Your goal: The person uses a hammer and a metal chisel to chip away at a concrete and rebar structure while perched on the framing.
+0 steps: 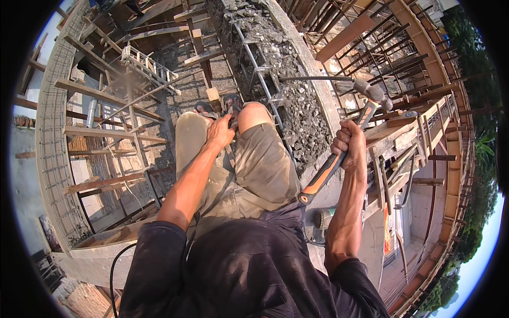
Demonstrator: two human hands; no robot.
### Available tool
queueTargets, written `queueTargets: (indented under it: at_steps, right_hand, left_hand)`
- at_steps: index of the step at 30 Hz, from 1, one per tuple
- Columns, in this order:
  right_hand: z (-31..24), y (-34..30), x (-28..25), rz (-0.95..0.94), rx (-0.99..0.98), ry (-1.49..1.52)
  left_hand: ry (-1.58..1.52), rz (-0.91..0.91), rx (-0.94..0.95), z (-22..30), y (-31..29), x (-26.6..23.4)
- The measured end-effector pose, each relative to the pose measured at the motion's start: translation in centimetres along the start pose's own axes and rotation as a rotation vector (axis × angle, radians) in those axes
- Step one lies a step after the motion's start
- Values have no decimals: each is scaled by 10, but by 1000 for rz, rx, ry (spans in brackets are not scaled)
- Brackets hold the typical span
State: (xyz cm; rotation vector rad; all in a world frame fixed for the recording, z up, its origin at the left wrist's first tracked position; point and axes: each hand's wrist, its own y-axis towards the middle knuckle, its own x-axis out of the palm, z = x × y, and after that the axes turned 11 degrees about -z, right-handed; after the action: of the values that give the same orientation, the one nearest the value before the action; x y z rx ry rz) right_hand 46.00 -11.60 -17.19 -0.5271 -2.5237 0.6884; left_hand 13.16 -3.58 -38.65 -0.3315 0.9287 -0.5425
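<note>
My right hand point(348, 144) is wrapped round the black and orange handle of a hammer point(317, 179). The hammer slants up and to the right, its worn steel head raised beyond my fist. Between my bent knees, my left hand point(221, 131) reaches down with its fingers curled. What those fingers hold, if anything, is too small and dark to make out. Just past them, a short wooden block point(213, 95) stands close to my sandalled feet. To the right of my legs runs a chipped concrete beam point(305, 114) covered in loose rubble, with bare steel reinforcement point(258, 68) along its side.
A thin bar point(318, 78) juts across the beam towards the hammer head. Timber braces point(111, 99) and a rebar cage point(55, 148) fill the left side. Beside my right thigh lies a green power tool point(322, 218). Wooden formwork point(408, 132) and a hooked bar point(407, 185) are at right.
</note>
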Motion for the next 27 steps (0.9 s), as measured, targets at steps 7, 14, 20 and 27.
queueTargets:
  at_steps: [7, 14, 20, 27]
  right_hand:
    - [-18, -73, -24, 183, -220, -62]
    - [-215, -182, -87, 42, -1213, -242]
    - [-94, -55, 0, 245, -835, 23]
    - [18, -38, 3, 74, -2, -206]
  left_hand:
    - [43, 39, -17, 4, 6, -14]
    - [10, 18, -33, 2, 6, -16]
    - [-22, 33, 25, -3, 10, -11]
    - [7, 35, 14, -3, 10, -9]
